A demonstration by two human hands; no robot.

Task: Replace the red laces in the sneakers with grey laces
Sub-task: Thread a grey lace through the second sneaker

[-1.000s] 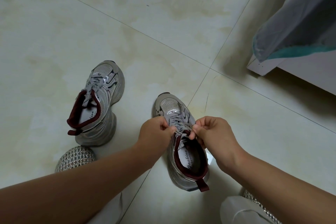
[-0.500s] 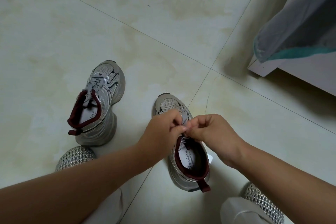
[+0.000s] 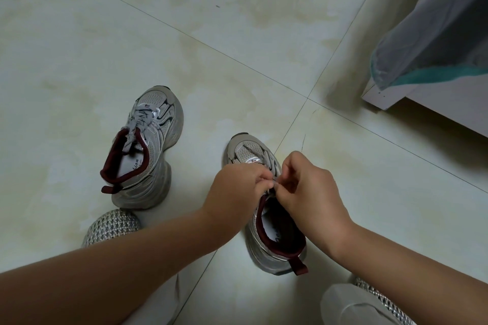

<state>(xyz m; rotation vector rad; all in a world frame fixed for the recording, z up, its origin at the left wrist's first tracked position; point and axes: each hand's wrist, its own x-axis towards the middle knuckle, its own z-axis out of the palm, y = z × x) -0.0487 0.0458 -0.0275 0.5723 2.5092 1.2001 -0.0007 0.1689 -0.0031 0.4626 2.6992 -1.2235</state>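
Your two hands meet over the nearer sneaker (image 3: pixel 274 235), which stands on the floor (image 3: pixel 237 34) between your knees. The left hand (image 3: pixel 237 187) and the right hand (image 3: pixel 309 187) both have curled fingers, and their tips come together on a small piece of grey lace (image 3: pixel 274 184) at the top of the tongue. I judge that each hand pinches one end of it, but the lace is almost hidden there, so I cannot tell which part each hand has.

The other sneaker (image 3: pixel 148 150) stands apart to the left, and its own grey lace (image 3: pixel 144 120) is already threaded, with the ends lying loose near the dark red collar. No red lace is visible in either shoe.

So the step in hand seems to be the finishing of the top of the nearer shoe, a tie or a last pull. To do it well:

- Keep both ends at equal length before you tighten.
- Pull outward and a little upward, evenly, so the shoe does not tip.
- Check that the lace lies flat and is not twisted at the last eyelets.
- Do not pull too hard, because the tongue can fold under.
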